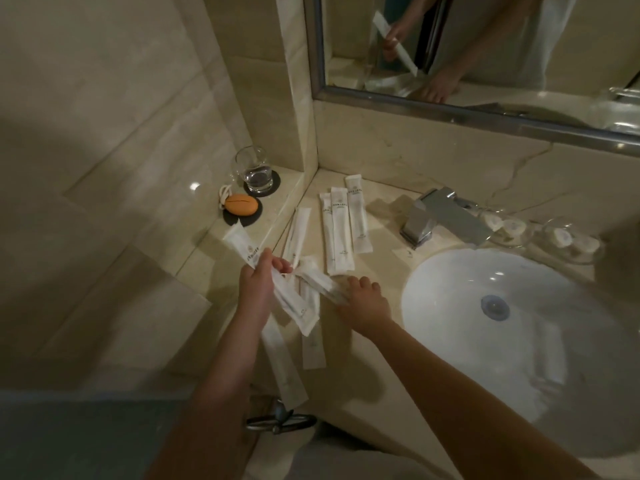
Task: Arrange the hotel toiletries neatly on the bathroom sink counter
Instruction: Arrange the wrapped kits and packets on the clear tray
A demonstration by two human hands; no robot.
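Three sachets [346,226] lay aligned by the faucet [440,216]; I judged the rest unsorted. My left hand [258,282] pinched one sachet [242,247] aloft; my right hand [363,304] pressed, fingers spread, on the crossed pile [311,299].

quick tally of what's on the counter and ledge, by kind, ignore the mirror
White sachets lying flat, clearly separate: 4
White sachets in or under the hands, overlapping, cannot separate: at least 3
Drinking glass: 1
Orange oval case: 1
Dark coasters: 2
Small round toiletry containers right of the faucet: 4
Total: at least 15
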